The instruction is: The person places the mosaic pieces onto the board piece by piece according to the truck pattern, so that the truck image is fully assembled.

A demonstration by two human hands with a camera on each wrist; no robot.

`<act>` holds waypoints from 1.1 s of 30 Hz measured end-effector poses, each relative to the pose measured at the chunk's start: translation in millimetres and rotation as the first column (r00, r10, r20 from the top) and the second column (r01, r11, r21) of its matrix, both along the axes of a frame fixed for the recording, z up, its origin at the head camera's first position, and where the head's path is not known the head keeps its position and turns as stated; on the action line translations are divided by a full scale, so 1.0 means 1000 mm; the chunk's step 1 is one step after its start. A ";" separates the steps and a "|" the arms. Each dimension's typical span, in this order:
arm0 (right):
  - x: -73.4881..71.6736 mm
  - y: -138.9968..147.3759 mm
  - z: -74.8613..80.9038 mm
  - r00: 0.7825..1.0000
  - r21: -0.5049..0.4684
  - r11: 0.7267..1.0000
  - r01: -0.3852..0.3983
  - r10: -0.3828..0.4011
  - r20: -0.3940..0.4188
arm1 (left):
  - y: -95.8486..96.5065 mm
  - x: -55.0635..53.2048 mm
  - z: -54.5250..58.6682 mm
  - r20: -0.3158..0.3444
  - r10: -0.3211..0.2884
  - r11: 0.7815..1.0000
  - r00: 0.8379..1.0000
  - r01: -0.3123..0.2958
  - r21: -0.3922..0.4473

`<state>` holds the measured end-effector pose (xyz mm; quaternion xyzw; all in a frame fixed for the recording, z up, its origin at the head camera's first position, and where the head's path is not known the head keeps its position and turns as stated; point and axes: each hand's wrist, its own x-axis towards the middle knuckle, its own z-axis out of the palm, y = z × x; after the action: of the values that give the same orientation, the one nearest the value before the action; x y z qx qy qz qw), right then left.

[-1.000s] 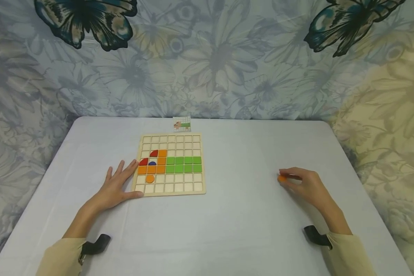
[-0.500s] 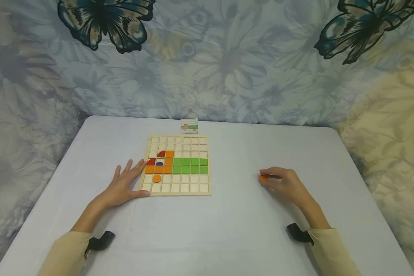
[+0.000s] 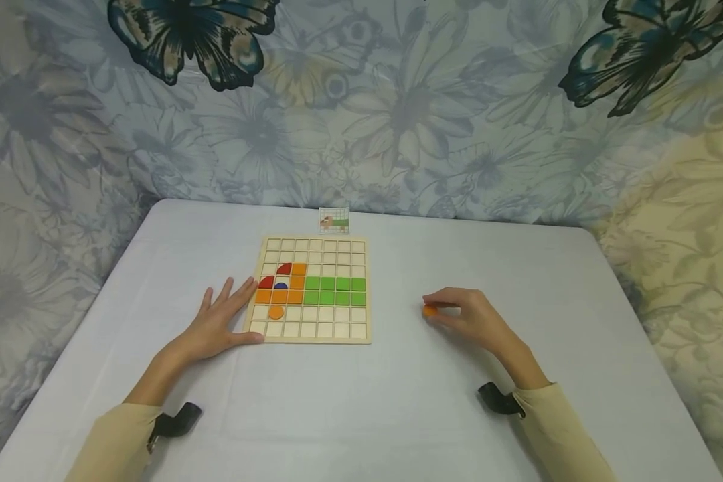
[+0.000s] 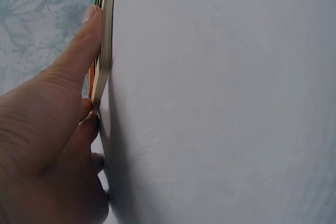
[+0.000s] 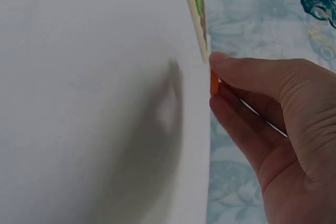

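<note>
A square wooden grid board (image 3: 337, 331) lies left of the table's middle. Several green squares (image 3: 335, 290), orange squares (image 3: 280, 296), two red quarter-circle pieces (image 3: 284, 269), a blue half-circle piece (image 3: 281, 286) and an orange disc (image 3: 276, 312) sit in its cells. Spread out at the board's left edge, my left hand (image 3: 213, 328) touches the side with its fingertips, its thumb at the near left corner. To the right of the board, my right hand (image 3: 466, 318) pinches a flat orange piece (image 5: 214, 81) between thumb and fingers, above the white cloth.
Just behind the board lies a small picture card (image 3: 334, 221) showing a gridded coloured pattern. The white-covered table (image 3: 397, 415) reaches back to a flowered fabric backdrop (image 3: 410, 120) with butterflies. Black wrist mounts (image 3: 499, 399) stick out from both sleeves.
My right hand has moved left toward the board, carrying the orange piece. The left hand keeps its place at the board's edge. The head view has shifted slightly.
</note>
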<state>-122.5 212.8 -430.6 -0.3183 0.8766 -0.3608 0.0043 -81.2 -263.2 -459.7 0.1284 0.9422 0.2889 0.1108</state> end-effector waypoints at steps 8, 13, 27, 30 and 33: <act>-0.007 -0.025 0.008 0.997 0.013 0.998 -0.065 0.064 0.031 | 0.001 0.001 0.000 0.008 0.004 1.000 1.000 -0.005 0.004; -0.009 -0.036 0.005 0.996 -0.007 0.996 -0.085 0.085 0.029 | 0.002 0.000 0.000 0.002 0.004 1.000 1.000 -0.004 0.001; -0.013 -0.069 0.006 0.986 -0.007 0.987 -0.160 0.160 0.039 | 0.000 0.001 -0.003 0.001 0.006 1.000 1.000 -0.006 -0.002; -0.015 -0.074 0.007 0.984 0.002 0.985 -0.173 0.172 0.045 | 0.000 0.000 -0.003 0.000 0.007 1.000 1.000 -0.007 -0.002; -0.017 -0.080 0.006 0.981 -0.002 0.981 -0.192 0.192 0.038 | -0.001 -0.001 -0.004 0.000 0.009 1.000 1.000 -0.009 -0.006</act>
<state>-140.0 132.5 -424.2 -0.3942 0.8420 -0.3640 0.0561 -82.1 -263.8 -463.3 0.1237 0.9437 0.2865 0.1100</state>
